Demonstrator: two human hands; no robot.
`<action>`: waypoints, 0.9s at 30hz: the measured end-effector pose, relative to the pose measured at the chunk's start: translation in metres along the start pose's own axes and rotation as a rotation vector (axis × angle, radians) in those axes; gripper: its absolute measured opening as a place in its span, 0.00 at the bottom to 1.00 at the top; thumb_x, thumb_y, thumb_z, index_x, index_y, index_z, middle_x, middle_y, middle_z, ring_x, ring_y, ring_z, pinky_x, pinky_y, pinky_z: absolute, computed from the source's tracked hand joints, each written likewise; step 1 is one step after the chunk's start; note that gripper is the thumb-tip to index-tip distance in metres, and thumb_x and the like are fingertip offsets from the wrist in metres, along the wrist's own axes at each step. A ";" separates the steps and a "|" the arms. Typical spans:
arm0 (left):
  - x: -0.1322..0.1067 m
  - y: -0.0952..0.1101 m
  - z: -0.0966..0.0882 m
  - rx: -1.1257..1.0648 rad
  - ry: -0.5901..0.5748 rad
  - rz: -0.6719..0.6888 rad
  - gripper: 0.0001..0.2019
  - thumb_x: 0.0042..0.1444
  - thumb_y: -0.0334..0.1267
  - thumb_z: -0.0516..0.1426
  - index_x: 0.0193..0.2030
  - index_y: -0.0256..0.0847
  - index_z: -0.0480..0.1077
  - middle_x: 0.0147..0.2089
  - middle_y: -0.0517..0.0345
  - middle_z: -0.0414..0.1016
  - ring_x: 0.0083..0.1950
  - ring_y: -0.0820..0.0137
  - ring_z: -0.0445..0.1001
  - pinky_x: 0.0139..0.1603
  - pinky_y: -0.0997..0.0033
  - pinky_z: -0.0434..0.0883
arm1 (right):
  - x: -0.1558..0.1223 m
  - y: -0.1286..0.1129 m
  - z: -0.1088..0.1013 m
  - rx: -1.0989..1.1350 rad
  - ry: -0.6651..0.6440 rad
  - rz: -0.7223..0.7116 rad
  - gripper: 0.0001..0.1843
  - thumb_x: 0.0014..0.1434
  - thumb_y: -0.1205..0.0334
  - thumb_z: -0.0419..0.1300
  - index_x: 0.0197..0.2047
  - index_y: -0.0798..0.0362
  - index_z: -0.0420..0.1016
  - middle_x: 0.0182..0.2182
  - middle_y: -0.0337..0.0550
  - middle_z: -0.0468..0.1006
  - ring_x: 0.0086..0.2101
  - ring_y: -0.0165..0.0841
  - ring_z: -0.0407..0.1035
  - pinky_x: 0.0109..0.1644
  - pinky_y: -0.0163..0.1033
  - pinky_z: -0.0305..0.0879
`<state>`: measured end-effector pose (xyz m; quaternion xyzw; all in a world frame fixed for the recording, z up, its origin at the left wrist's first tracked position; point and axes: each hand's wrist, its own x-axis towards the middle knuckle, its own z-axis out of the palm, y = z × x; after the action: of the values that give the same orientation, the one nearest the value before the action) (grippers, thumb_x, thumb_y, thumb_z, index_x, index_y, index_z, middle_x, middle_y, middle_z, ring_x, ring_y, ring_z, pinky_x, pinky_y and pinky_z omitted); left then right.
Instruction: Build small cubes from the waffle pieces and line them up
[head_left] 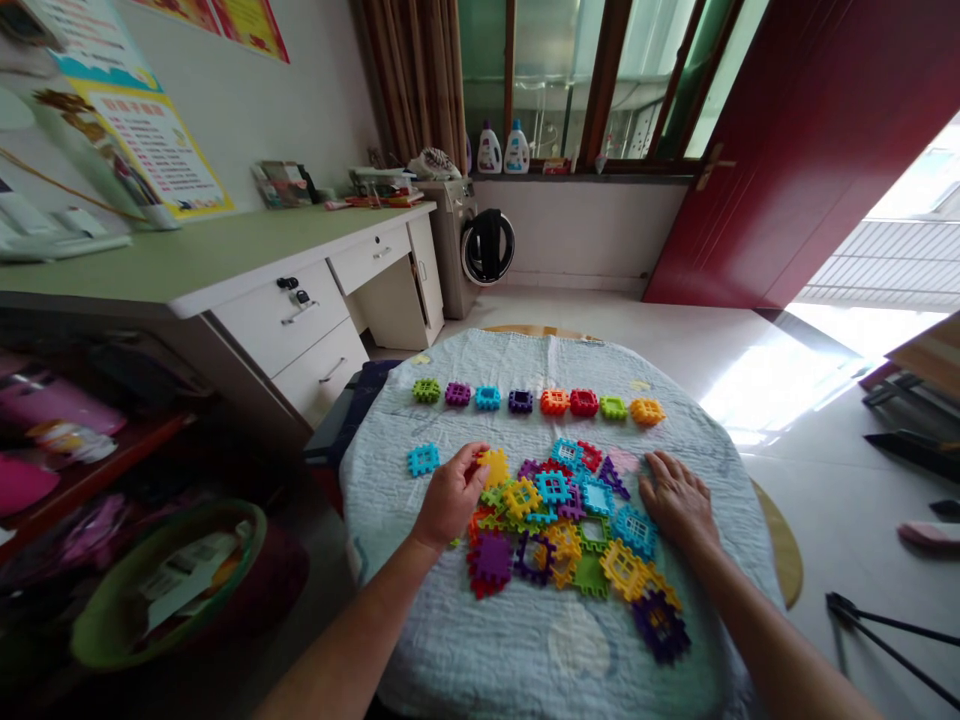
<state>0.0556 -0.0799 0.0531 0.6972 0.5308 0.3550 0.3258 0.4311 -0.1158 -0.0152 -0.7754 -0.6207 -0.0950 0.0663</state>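
My left hand point(450, 495) pinches a yellow interlocking block point(495, 467) between thumb and fingers at the left edge of a heap. Flat on the cloth to the right of the heap lies my right hand point(679, 497), fingers stretched out and holding nothing. Between them the heap mixes flat notched blocks, among them a purple square point(491, 558), a green square point(591, 576), a blue window-shaped piece point(635, 530) and a dark purple frame point(660, 625). A single light-blue block point(424, 459) lies apart, left of my left hand. Some pieces are partly hidden under others.
Across the table's far side runs a row of several small assembled blocks, from a green one point(427, 390) to an orange one point(647, 411). A pale blue cloth point(420, 640) covers the round table. A green-rimmed bin point(112, 655) stands left; black stand legs point(892, 620) are at right.
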 end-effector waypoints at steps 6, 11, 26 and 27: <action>-0.008 -0.010 0.014 0.297 0.049 0.071 0.15 0.56 0.29 0.54 0.49 0.42 0.72 0.50 0.51 0.77 0.52 0.63 0.75 0.58 0.59 0.70 | 0.001 0.001 0.002 0.005 0.001 0.004 0.26 0.67 0.54 0.45 0.63 0.53 0.67 0.63 0.49 0.68 0.62 0.43 0.59 0.63 0.52 0.57; -0.004 -0.020 0.004 0.493 -0.053 0.142 0.21 0.51 0.30 0.58 0.53 0.39 0.72 0.62 0.44 0.69 0.63 0.55 0.67 0.66 0.52 0.63 | 0.000 0.001 0.002 0.002 0.003 0.004 0.25 0.67 0.54 0.45 0.63 0.52 0.67 0.63 0.49 0.68 0.62 0.43 0.59 0.63 0.51 0.56; 0.002 -0.006 0.000 0.483 -0.127 0.146 0.24 0.48 0.34 0.62 0.55 0.41 0.70 0.54 0.47 0.74 0.57 0.57 0.72 0.61 0.55 0.67 | 0.001 0.002 0.004 -0.007 0.002 0.000 0.25 0.67 0.53 0.45 0.63 0.51 0.66 0.63 0.49 0.68 0.62 0.43 0.60 0.61 0.51 0.57; 0.001 -0.003 0.001 0.466 -0.118 0.144 0.23 0.49 0.35 0.62 0.54 0.41 0.70 0.54 0.47 0.75 0.56 0.57 0.72 0.61 0.54 0.67 | 0.001 0.002 0.004 -0.008 0.002 0.000 0.25 0.67 0.54 0.45 0.63 0.52 0.66 0.63 0.49 0.68 0.62 0.43 0.60 0.61 0.51 0.57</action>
<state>0.0554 -0.0788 0.0501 0.8089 0.5275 0.2040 0.1606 0.4337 -0.1143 -0.0188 -0.7755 -0.6203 -0.0980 0.0639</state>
